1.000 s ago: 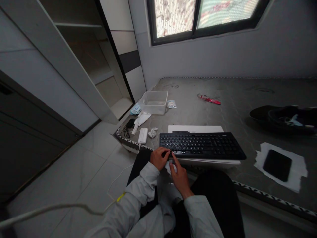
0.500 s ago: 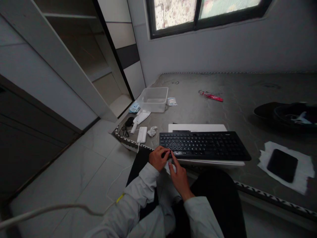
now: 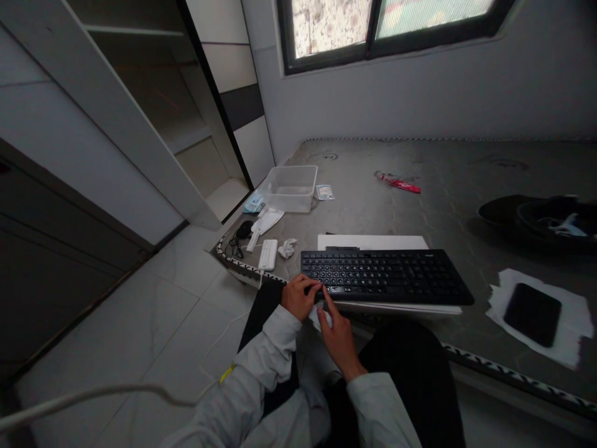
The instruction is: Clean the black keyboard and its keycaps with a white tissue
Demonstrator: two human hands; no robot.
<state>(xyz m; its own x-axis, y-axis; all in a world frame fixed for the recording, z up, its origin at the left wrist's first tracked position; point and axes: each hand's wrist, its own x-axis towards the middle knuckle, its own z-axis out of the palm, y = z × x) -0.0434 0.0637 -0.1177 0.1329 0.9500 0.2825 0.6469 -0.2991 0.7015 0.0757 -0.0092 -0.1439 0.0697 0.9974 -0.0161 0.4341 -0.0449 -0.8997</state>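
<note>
A black keyboard lies on a white board or box at the mattress edge. My left hand is at the keyboard's near left corner, thumb and fingertip pinched together; what they hold, if anything, is too small to make out. My right hand is just to its right, index finger stretched out to the front edge of the keys, close to the left fingertips. Between and under my hands is a white crumpled tissue, partly hidden; whether the right hand's folded fingers hold it is unclear.
At the left stand a clear plastic box, a white power bank with a cable, crumpled paper and a black mouse. A red strip lies behind. At the right are a dark cap and a black phone on tissue.
</note>
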